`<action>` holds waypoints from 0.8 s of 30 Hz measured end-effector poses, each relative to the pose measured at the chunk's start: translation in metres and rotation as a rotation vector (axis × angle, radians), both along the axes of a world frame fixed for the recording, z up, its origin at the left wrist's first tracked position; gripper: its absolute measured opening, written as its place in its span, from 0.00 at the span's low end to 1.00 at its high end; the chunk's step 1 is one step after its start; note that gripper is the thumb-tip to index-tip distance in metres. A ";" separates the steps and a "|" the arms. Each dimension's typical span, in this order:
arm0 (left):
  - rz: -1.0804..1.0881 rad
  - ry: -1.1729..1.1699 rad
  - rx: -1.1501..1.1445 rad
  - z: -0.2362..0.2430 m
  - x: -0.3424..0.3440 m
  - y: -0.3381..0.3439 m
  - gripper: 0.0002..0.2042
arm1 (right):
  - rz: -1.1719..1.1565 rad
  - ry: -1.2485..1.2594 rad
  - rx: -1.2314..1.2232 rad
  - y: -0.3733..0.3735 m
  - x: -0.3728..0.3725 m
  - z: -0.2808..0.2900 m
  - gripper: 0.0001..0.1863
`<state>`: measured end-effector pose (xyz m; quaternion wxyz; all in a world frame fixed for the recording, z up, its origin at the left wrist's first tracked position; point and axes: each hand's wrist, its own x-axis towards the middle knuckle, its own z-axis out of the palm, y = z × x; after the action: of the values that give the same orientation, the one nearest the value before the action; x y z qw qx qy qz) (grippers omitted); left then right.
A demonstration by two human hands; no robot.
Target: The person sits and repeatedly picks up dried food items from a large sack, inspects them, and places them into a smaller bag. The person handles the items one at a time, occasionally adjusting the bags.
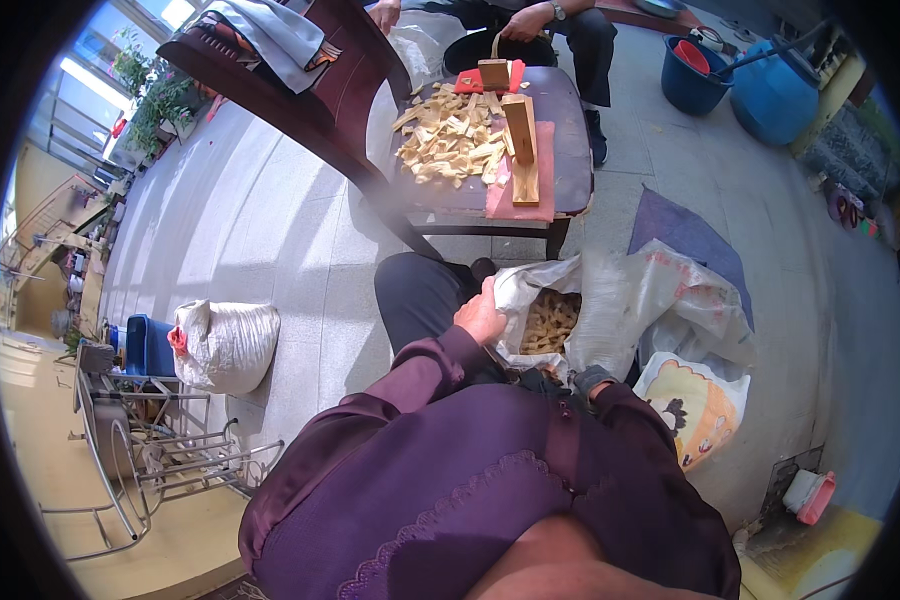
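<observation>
Left hand grips the rim of the white sack, fingers clenched on it; right hand's state cannot be told. Advise holding the mouth wide over the wooden pieces.

One open white sack of wood pieces; one tied white sack; two blue containers; one low surface.

Both arms are coming up from the bottom of the frame in purple sleeves, elbows bent and pointing toward the middle. The left hand is sitting just above center, fingers curled shut and gripping. The right hand is mostly hiding a bit right of center, so its grip is anyone's guess.
</observation>
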<state>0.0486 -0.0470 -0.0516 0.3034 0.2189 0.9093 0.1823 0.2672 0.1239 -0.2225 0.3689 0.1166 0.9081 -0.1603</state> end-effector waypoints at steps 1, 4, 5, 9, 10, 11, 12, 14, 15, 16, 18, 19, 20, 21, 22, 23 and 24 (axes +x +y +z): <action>-0.030 0.067 0.008 -0.032 -0.006 -0.013 0.28 | 0.160 0.005 -0.002 0.000 -0.007 -0.002 0.22; 0.021 -0.069 0.468 -0.046 -0.008 -0.004 0.14 | 0.358 -0.016 0.039 0.005 -0.010 0.012 0.25; 0.048 -0.082 0.514 -0.044 -0.002 -0.003 0.14 | 0.358 0.001 0.041 0.006 -0.013 0.013 0.26; 0.127 0.004 0.645 -0.049 -0.014 0.024 0.13 | 0.264 0.085 0.075 0.017 -0.011 0.010 0.26; 0.163 0.046 0.638 -0.056 -0.025 0.023 0.13 | 0.218 0.097 0.068 0.019 -0.009 0.009 0.26; 0.180 -0.008 0.614 -0.041 -0.031 0.020 0.14 | 0.139 0.103 0.057 0.021 -0.006 0.005 0.25; 0.113 0.013 0.577 -0.034 -0.042 0.016 0.15 | 0.048 0.102 0.039 0.023 -0.002 0.002 0.25; -0.049 0.042 0.472 -0.004 -0.060 0.006 0.13 | -0.117 0.103 -0.017 0.020 0.001 -0.009 0.24; -0.092 0.090 0.470 -0.007 -0.074 0.002 0.14 | -0.201 0.101 -0.051 0.018 0.000 -0.014 0.24; -0.141 0.130 0.471 -0.012 -0.083 0.000 0.14 | -0.294 0.095 -0.096 0.019 0.003 -0.018 0.24; -0.114 0.187 0.477 -0.025 -0.098 -0.010 0.15 | -0.496 0.090 -0.208 0.020 0.002 -0.027 0.23; -0.086 0.203 0.467 -0.033 -0.104 -0.016 0.15 | -0.607 0.104 -0.263 0.019 0.001 -0.034 0.23; -0.048 0.231 0.461 -0.038 -0.113 -0.022 0.15 | -0.715 0.123 -0.329 0.019 0.001 -0.040 0.23; -0.024 0.192 0.387 -0.043 -0.118 -0.028 0.15 | -0.832 0.147 -0.405 0.018 0.002 -0.047 0.23; 0.004 0.152 0.313 -0.048 -0.122 -0.033 0.15 | -0.942 0.165 -0.480 0.017 0.005 -0.053 0.23; 0.023 0.143 0.146 -0.042 -0.121 -0.041 0.16 | -1.008 0.162 -0.551 0.009 -0.002 -0.045 0.23; 0.058 0.103 0.014 -0.035 -0.118 -0.046 0.17 | -1.013 -0.026 -0.611 0.011 -0.007 -0.034 0.38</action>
<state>-0.0693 -0.0928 -0.0863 0.2493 0.2037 0.9283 0.1858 0.2606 0.1348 -0.2564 0.2744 0.4260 0.6475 -0.5692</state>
